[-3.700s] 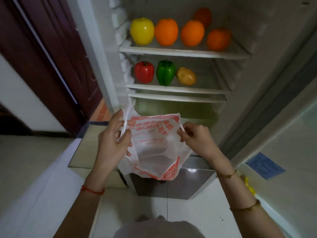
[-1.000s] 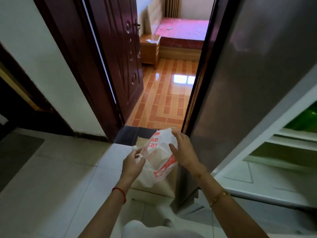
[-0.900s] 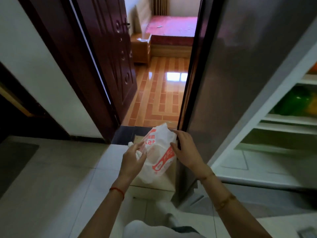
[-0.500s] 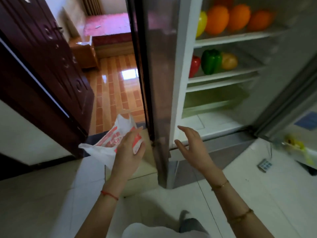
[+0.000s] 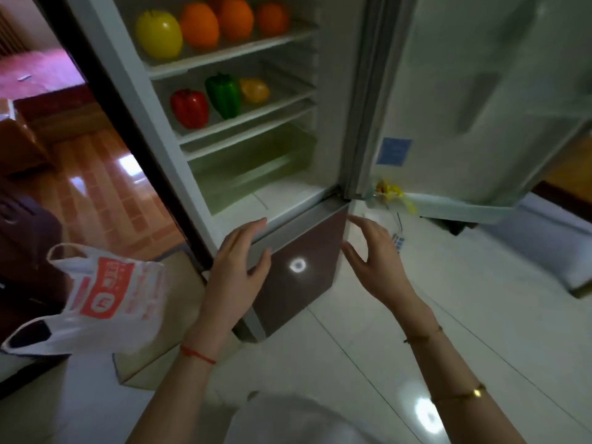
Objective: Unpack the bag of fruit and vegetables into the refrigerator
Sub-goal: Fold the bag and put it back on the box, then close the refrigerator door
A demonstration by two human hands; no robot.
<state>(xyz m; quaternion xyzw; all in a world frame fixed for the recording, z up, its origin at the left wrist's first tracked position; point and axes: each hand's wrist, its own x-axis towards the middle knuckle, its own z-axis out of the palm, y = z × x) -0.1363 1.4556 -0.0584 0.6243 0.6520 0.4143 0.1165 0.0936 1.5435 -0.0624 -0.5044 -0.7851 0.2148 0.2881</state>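
The white and red plastic bag (image 5: 105,299) floats loose in the air at the left, apart from both hands and looking empty. My left hand (image 5: 237,267) is open, fingers spread, in front of the refrigerator's lower brown panel (image 5: 301,283). My right hand (image 5: 374,264) is open too, just right of that panel. The refrigerator (image 5: 224,174) stands open. Its upper shelf holds a yellow fruit (image 5: 158,35) and several oranges (image 5: 200,25). The shelf below carries a red pepper (image 5: 189,107), a green pepper (image 5: 224,94) and a yellow-orange pepper (image 5: 254,90).
The open refrigerator door (image 5: 474,107) swings out at the right, with a blue sticker (image 5: 393,151) on it. A pale green crisper drawer (image 5: 253,168) sits under the shelves. At the left a dark doorway leads to an orange tiled floor (image 5: 105,187). White floor tiles (image 5: 448,299) lie below.
My left hand has let go of the bag, which now drifts off to the left. Both hands have moved up toward the refrigerator's lower panel, and my view has turned to the open refrigerator.
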